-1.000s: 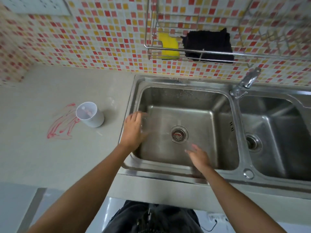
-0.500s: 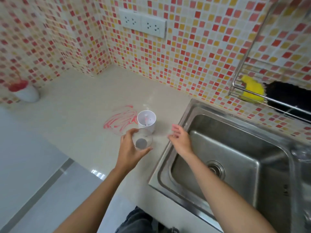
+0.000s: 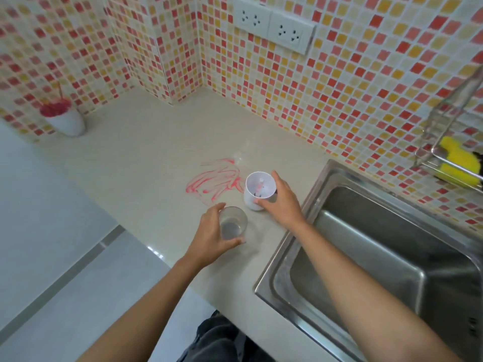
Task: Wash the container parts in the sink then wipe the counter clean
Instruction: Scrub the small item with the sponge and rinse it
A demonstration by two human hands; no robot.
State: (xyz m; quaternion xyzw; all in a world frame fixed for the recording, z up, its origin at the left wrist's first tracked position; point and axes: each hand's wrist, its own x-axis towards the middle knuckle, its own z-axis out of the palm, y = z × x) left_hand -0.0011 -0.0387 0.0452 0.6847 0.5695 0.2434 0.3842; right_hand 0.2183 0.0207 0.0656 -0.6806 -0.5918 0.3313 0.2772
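Our left hand (image 3: 211,233) was curled round a clear cup (image 3: 232,223), thumb on the near side and fingers on the far rim; whether the cup stood on the worktop (image 3: 156,142) or hung just above it, we could not tell. Our right hand (image 3: 281,199) gripped the white container (image 3: 258,189), which stood upright on the worktop at one o'clock from the cup, close by but apart from it; a pink-stained post showed inside it. A red smear (image 3: 214,182) lay on the worktop at ten o'clock from the container, touching its base. The steel sink (image 3: 366,231) lay at three o'clock from both hands. A white pot (image 3: 65,118) with red stuff on top stood well apart at ten o'clock, against the tiled wall (image 3: 366,87); a yellow sponge (image 3: 457,163) sat in a wire rack (image 3: 428,152) at two o'clock.
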